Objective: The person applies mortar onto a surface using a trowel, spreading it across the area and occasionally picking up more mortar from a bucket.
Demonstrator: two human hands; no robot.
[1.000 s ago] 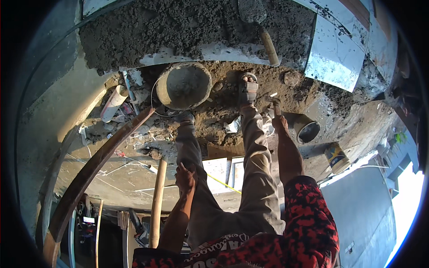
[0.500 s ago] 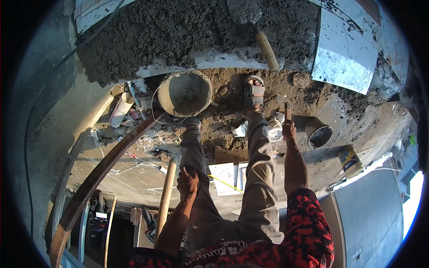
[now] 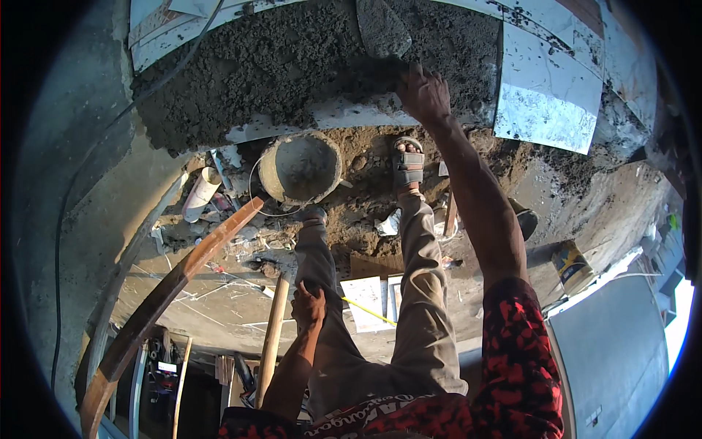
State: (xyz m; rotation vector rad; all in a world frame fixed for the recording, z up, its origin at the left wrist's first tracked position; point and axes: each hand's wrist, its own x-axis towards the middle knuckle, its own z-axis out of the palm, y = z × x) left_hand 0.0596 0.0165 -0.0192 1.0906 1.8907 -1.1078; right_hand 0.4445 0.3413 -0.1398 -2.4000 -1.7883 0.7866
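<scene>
My right hand (image 3: pixel 425 96) is stretched out over the wet grey mortar bed (image 3: pixel 256 66), its fingers curled at the rear of a trowel. The trowel's mortar-coated blade (image 3: pixel 384 31) lies on the mortar beyond my fingertips, while my hand covers its wooden handle. A hatchet-like tool with a wooden handle (image 3: pixel 450 214) is beside my right leg, partly hidden by my forearm. My left hand (image 3: pixel 308 304) rests on my left knee, fingers loosely laid over the trouser cloth and holding nothing. Left of my right foot stands a bucket (image 3: pixel 269 172) with grey mix inside.
Pale tiles (image 3: pixel 548 91) border the mortar at right. A long wooden beam (image 3: pixel 164 293) slants along the left, near a round pole (image 3: pixel 274 340). A dark bucket (image 3: pixel 526 223) lies behind my right forearm, and a container (image 3: pixel 572 265) stands farther right. Rubble litters the ground.
My right hand has let go of the hatchet-like tool, now by my leg, and has reached forward to the trowel handle. My left hand stays on the knee. The view has shifted slightly.
</scene>
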